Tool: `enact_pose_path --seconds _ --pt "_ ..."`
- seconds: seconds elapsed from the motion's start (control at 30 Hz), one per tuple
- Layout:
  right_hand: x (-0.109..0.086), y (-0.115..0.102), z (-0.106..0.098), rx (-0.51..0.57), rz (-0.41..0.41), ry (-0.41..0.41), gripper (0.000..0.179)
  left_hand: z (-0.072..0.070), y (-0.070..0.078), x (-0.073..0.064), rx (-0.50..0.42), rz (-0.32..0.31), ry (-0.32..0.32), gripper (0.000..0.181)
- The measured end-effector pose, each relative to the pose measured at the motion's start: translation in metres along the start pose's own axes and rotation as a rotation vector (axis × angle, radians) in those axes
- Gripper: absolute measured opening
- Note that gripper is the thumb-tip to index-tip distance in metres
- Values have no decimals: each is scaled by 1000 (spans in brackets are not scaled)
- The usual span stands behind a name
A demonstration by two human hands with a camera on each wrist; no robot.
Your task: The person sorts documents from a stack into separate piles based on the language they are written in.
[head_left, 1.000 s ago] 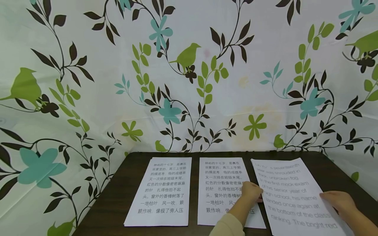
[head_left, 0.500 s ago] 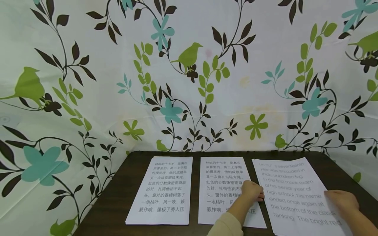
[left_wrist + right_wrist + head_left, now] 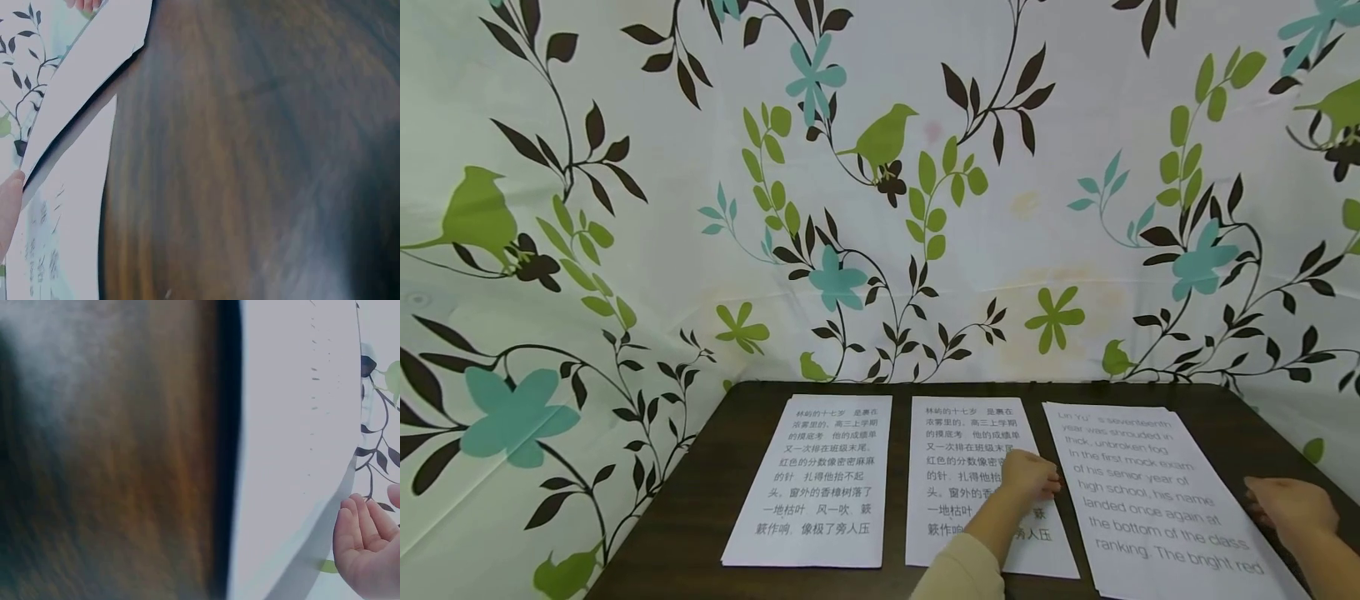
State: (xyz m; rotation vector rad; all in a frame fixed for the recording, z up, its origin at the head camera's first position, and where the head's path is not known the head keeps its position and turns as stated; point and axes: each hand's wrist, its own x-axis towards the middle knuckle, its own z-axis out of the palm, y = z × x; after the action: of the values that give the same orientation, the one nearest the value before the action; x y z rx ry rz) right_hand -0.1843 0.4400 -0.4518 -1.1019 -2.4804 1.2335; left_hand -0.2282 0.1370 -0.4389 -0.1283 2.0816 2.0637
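Observation:
On the right of the table lies a stack of white sheets with large English print [image 3: 1138,492]. Just past its right edge hovers my right hand [image 3: 1296,510], fingers loosely bent and apart from the paper; the right wrist view shows nothing in them. My left hand [image 3: 1028,477] is over the right side of the middle stack with Chinese print [image 3: 958,442], near the gap between the two stacks. In the left wrist view one fingertip [image 3: 9,203] appears beside the paper edges. Neither hand grips a sheet.
Another stack of Chinese-printed sheets [image 3: 823,479] lies at the left. All three rest on a dark wooden table [image 3: 895,575]. Behind it hangs a patterned cloth [image 3: 925,333] with leaves, flowers and birds.
My right hand has let go of the right stack's edge and moved off to the right. My left hand has drawn slightly left, away from that stack, whose sheets now lie flatter.

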Motion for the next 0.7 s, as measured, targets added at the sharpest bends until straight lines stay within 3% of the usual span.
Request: enact_pose_path --seconds 0.27,0.53,0.7 --pt "19 -4 1 -52 -71 0 40 -28 13 10 10 5 24 13" --pt "-21 -45 4 4 -91 -137 56 -66 21 15 71 20 11 23" --pt "-30 -52 21 37 -107 -170 58 -86 19 15 78 30 45 24"
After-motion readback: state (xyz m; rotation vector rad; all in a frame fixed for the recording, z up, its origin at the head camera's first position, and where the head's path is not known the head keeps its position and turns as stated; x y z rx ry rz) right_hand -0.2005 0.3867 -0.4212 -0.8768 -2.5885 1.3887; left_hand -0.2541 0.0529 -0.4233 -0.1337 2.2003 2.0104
